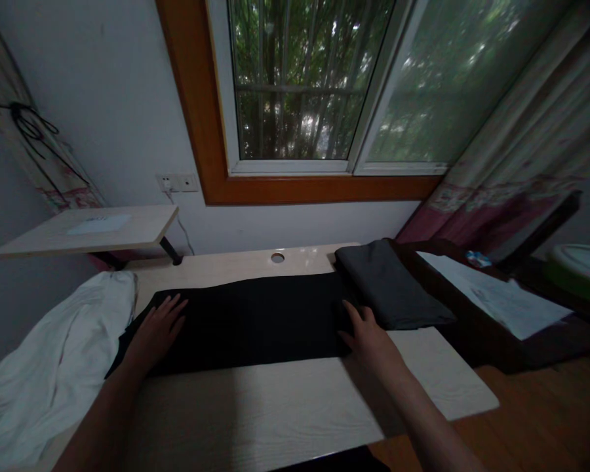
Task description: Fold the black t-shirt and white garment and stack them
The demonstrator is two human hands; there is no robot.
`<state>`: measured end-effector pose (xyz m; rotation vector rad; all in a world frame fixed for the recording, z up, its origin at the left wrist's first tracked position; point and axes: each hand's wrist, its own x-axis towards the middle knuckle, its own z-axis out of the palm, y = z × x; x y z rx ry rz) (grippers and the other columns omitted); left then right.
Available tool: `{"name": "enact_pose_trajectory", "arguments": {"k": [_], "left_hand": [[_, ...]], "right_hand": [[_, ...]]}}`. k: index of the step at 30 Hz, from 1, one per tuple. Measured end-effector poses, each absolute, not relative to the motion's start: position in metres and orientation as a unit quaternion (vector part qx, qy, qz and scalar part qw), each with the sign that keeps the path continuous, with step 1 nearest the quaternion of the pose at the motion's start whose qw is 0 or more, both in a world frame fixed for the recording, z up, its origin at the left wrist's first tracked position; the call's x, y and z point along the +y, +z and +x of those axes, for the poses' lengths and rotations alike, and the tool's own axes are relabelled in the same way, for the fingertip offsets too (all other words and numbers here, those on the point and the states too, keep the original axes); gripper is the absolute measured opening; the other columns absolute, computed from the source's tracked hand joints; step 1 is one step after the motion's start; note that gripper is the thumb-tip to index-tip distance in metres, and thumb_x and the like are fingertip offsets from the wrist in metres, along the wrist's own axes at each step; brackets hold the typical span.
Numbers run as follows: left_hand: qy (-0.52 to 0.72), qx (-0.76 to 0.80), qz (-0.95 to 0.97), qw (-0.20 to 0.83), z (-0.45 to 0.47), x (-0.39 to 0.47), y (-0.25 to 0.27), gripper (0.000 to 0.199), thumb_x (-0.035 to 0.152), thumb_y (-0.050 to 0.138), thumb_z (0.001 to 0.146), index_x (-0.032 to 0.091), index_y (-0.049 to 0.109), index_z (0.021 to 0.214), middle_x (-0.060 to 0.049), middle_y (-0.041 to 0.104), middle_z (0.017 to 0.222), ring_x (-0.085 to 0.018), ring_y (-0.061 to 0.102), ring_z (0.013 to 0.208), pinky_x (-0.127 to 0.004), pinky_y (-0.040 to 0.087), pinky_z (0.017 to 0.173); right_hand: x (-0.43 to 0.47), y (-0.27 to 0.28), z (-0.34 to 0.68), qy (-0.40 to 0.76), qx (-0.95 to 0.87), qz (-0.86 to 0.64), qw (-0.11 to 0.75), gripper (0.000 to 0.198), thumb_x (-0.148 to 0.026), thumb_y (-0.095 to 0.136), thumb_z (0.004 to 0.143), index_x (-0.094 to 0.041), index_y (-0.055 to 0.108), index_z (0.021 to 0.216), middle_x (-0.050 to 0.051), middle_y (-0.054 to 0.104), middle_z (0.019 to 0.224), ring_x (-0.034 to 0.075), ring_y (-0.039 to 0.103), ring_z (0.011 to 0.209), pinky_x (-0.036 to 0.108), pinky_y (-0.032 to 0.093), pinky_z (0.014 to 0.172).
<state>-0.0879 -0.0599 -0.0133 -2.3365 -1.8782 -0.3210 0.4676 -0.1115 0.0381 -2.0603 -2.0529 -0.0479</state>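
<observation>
A black garment (255, 321), folded into a long flat strip, lies across the pale desk; its exact kind does not show. My left hand (157, 328) rests flat on its left end, fingers spread. At the opposite end, my right hand (371, 337) touches the cloth near its edge, with thumb and forefinger apart and the other fingers partly hidden. Just beyond the right hand is a folded dark grey garment (391, 285), close against the black one.
White cloth (63, 367) is heaped at the desk's left side, below a small raised shelf (142, 226) bearing a paper label. The pale desk (295, 406) ends at the right above a wooden floor. Papers (496, 295) lie on a dark surface farther right. A window is behind.
</observation>
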Motion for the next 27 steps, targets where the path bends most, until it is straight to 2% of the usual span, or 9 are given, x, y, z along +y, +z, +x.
{"name": "enact_pose_trajectory", "arguments": {"k": [3, 6, 11, 17, 22, 24, 27], "left_hand": [[-0.103, -0.617, -0.777, 0.072, -0.089, -0.060, -0.015, 0.055, 0.040, 0.037, 0.102, 0.021, 0.050, 0.152, -0.010, 0.040, 0.164, -0.033, 0.035, 0.153, -0.056, 0.035, 0.120], [-0.096, -0.614, -0.779, 0.084, -0.089, -0.060, -0.016, 0.054, 0.039, 0.037, 0.102, 0.021, 0.050, 0.152, -0.010, 0.040, 0.164, -0.033, 0.035, 0.152, -0.056, 0.036, 0.119], [-0.094, -0.626, -0.769, 0.090, -0.082, -0.061, -0.016, 0.053, 0.036, 0.036, 0.102, 0.023, 0.049, 0.152, -0.009, 0.039, 0.165, -0.034, 0.035, 0.152, -0.060, 0.036, 0.117], [-0.102, -0.633, -0.762, 0.092, -0.075, -0.064, -0.013, 0.052, 0.034, 0.037, 0.102, 0.023, 0.050, 0.151, -0.010, 0.040, 0.164, -0.034, 0.036, 0.152, -0.061, 0.036, 0.117], [-0.087, -0.623, -0.770, 0.104, -0.077, -0.066, -0.013, 0.053, 0.032, 0.036, 0.102, 0.021, 0.048, 0.153, -0.011, 0.038, 0.166, -0.035, 0.034, 0.153, -0.060, 0.037, 0.117], [-0.089, -0.620, -0.773, 0.105, -0.078, -0.066, -0.013, 0.054, 0.031, 0.036, 0.102, 0.022, 0.048, 0.153, -0.011, 0.037, 0.166, -0.035, 0.034, 0.153, -0.061, 0.037, 0.117], [-0.098, -0.622, -0.770, 0.104, -0.077, -0.066, -0.014, 0.053, 0.033, 0.036, 0.102, 0.022, 0.049, 0.153, -0.010, 0.039, 0.165, -0.035, 0.035, 0.152, -0.060, 0.036, 0.117]], "right_hand": [[-0.109, 0.044, 0.462, -0.013, -0.717, -0.674, 0.178, 0.061, -0.018, 0.056, 0.092, -0.021, 0.048, 0.152, 0.016, 0.057, 0.139, 0.031, 0.067, 0.109, 0.040, 0.056, 0.087], [-0.103, 0.046, 0.458, -0.022, -0.717, -0.654, 0.239, 0.046, -0.012, 0.048, 0.094, -0.019, 0.062, 0.137, 0.014, 0.064, 0.130, 0.030, 0.064, 0.112, 0.044, 0.052, 0.097], [-0.087, 0.056, 0.450, -0.019, -0.728, -0.604, 0.325, 0.035, -0.013, 0.046, 0.096, -0.021, 0.070, 0.121, 0.011, 0.071, 0.118, 0.028, 0.063, 0.105, 0.046, 0.053, 0.095], [-0.063, 0.095, 0.393, 0.000, -0.743, -0.514, 0.428, 0.032, -0.012, 0.051, 0.097, -0.023, 0.069, 0.120, 0.010, 0.069, 0.119, 0.027, 0.063, 0.111, 0.046, 0.052, 0.100], [-0.080, 0.105, 0.308, 0.072, -0.835, -0.366, 0.404, 0.038, -0.009, 0.051, 0.097, -0.023, 0.066, 0.128, 0.010, 0.067, 0.128, 0.024, 0.062, 0.118, 0.041, 0.054, 0.101], [-0.096, 0.101, 0.283, 0.118, -0.888, -0.284, 0.343, 0.035, -0.022, 0.057, 0.099, -0.023, 0.064, 0.133, 0.009, 0.062, 0.140, 0.023, 0.063, 0.121, 0.039, 0.055, 0.101], [-0.110, 0.096, 0.273, 0.166, -0.913, -0.227, 0.296, 0.036, -0.036, 0.060, 0.101, -0.024, 0.063, 0.134, 0.007, 0.065, 0.138, 0.022, 0.064, 0.121, 0.037, 0.054, 0.103]]}}
